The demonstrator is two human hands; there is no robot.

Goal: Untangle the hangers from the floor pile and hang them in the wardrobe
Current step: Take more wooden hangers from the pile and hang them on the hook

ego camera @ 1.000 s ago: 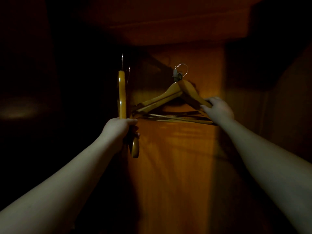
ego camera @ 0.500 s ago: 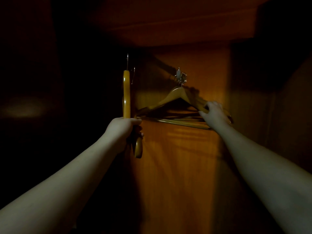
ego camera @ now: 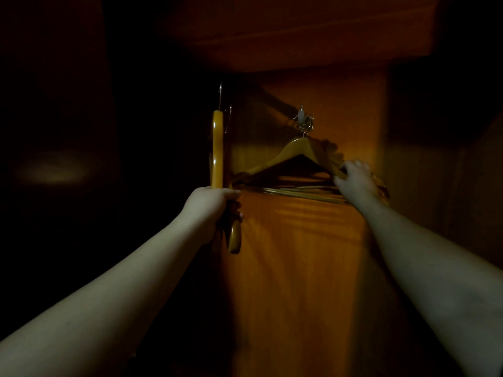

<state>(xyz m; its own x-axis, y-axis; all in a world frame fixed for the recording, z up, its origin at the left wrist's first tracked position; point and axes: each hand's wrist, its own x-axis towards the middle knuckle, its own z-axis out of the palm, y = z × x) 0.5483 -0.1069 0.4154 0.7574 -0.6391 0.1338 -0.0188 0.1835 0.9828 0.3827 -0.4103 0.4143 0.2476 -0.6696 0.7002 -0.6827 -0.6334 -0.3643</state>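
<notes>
Hook (ego camera: 304, 123) now seated on wall peg; hanger (ego camera: 296, 153) at 12 o'clock hangs level. Right hand (ego camera: 356, 180) still clamped on its arm. Left hand (ego camera: 212, 205) grips edge-on hanger (ego camera: 217, 148) at 10 o'clock, unhung.

no readable txt, no labels, brands or nos. anywhere, pic v. dark

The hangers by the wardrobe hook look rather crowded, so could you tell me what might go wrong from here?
1. Several hooks crowd the small wall hook; the right hand tugging the front hanger may slip them off together.
2. The bars below overlap, so they may snag again.
3. The left hand grips an edge-on hanger in deep shadow, so its hook may miss its target.
</notes>
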